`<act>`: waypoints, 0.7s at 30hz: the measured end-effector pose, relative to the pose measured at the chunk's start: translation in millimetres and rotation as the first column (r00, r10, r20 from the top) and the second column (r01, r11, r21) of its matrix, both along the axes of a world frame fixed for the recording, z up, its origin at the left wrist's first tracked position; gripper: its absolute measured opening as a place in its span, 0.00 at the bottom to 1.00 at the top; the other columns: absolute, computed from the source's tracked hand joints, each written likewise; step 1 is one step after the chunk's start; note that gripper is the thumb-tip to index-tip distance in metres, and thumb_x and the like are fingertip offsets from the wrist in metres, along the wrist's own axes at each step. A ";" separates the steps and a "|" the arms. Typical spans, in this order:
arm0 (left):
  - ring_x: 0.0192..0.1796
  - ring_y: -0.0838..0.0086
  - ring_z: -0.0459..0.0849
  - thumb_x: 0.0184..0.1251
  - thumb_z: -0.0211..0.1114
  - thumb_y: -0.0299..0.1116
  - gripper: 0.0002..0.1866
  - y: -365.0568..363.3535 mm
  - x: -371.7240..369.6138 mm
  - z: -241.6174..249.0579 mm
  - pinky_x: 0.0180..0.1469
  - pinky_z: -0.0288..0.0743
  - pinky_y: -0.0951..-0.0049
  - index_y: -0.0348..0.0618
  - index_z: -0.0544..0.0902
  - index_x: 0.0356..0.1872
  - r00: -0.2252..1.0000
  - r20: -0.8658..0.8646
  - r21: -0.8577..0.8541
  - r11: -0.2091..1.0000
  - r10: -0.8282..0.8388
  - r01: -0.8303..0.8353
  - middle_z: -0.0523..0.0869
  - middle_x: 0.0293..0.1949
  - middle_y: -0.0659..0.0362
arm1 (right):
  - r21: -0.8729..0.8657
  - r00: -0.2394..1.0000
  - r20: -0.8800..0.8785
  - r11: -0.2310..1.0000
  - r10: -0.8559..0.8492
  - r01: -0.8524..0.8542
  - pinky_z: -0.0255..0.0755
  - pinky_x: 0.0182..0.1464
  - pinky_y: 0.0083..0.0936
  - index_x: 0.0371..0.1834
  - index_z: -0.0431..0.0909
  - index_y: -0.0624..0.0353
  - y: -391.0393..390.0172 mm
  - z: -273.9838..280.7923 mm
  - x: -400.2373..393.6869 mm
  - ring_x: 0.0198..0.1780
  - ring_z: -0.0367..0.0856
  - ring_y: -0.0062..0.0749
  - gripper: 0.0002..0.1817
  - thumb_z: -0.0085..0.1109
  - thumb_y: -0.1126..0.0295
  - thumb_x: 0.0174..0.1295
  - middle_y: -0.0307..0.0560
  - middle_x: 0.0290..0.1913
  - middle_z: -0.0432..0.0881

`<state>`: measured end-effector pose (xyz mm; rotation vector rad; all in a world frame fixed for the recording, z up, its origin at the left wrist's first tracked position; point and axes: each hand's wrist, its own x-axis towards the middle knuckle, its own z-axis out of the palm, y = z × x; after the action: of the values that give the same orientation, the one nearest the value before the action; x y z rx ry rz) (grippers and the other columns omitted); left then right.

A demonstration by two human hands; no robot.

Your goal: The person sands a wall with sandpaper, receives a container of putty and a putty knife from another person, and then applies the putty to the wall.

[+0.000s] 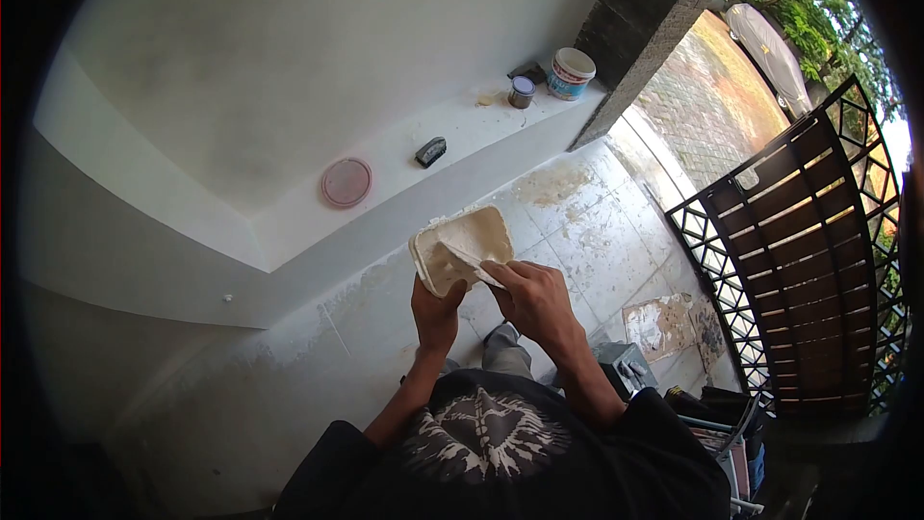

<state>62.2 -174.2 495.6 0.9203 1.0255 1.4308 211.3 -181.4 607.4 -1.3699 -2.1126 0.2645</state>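
Note:
A rectangular off-white plastic tub [416, 248], smeared inside with pale putty, is tilted in front of me. My left hand [438, 318] grips it from below on the near left side, thumb at the rim. In my right hand [541, 300], fingers are wrapped around a putty knife [465, 254] coated in the same pale material. Its blade reaches down into the tub; the handle is mostly hidden by my fingers.
On the white ledge [390, 188] lie a pinkish round lid [346, 182] and a dark block [431, 151]. A small can [522, 91] and a paint bucket [572, 74] stand farther along. To the right is a metal gate [789, 250]. Stained cardboard [659, 329] lies on the tiled floor.

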 end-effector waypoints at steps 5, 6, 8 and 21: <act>0.47 0.72 0.82 0.56 0.73 0.37 0.28 -6.4 7.3 12.7 0.51 0.75 0.71 0.34 0.74 0.54 0.987 -0.127 0.025 0.995 0.096 -0.093 0.84 0.46 0.54 | 0.072 0.975 -0.005 0.972 -0.223 0.223 0.74 0.27 0.34 0.46 0.81 0.58 4.1 -12.0 -7.5 0.26 0.82 0.43 0.15 0.64 0.75 0.53 0.48 0.26 0.81; 0.47 0.72 0.82 0.56 0.73 0.36 0.27 -7.6 8.1 21.9 0.51 0.76 0.71 0.34 0.74 0.54 0.967 -0.226 0.029 0.993 0.117 -0.113 0.84 0.45 0.53 | 0.093 0.976 -0.034 0.972 -0.213 0.215 0.73 0.26 0.35 0.45 0.81 0.58 5.8 -21.6 -13.0 0.24 0.81 0.44 0.13 0.63 0.74 0.55 0.49 0.25 0.81; 0.46 0.72 0.82 0.56 0.73 0.35 0.27 -7.4 8.1 32.0 0.51 0.76 0.71 0.34 0.74 0.54 0.962 -0.238 -0.002 0.991 0.133 -0.137 0.84 0.45 0.53 | 0.029 0.987 -0.028 0.987 -0.160 0.160 0.74 0.26 0.36 0.45 0.81 0.59 3.4 -28.2 -22.3 0.24 0.82 0.45 0.12 0.62 0.74 0.57 0.50 0.25 0.82; 0.46 0.71 0.83 0.55 0.73 0.33 0.26 -0.7 -0.5 19.4 0.50 0.76 0.72 0.34 0.74 0.53 0.977 -0.109 0.009 0.983 0.185 -0.185 0.84 0.45 0.54 | 0.042 0.998 -0.066 0.999 -0.012 0.014 0.74 0.27 0.36 0.45 0.82 0.59 8.7 -11.5 -16.4 0.26 0.82 0.46 0.13 0.62 0.75 0.55 0.51 0.28 0.83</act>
<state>61.7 -174.9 515.0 0.9302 1.2199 1.5462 194.8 -172.7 595.8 -1.3325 -2.0438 0.2548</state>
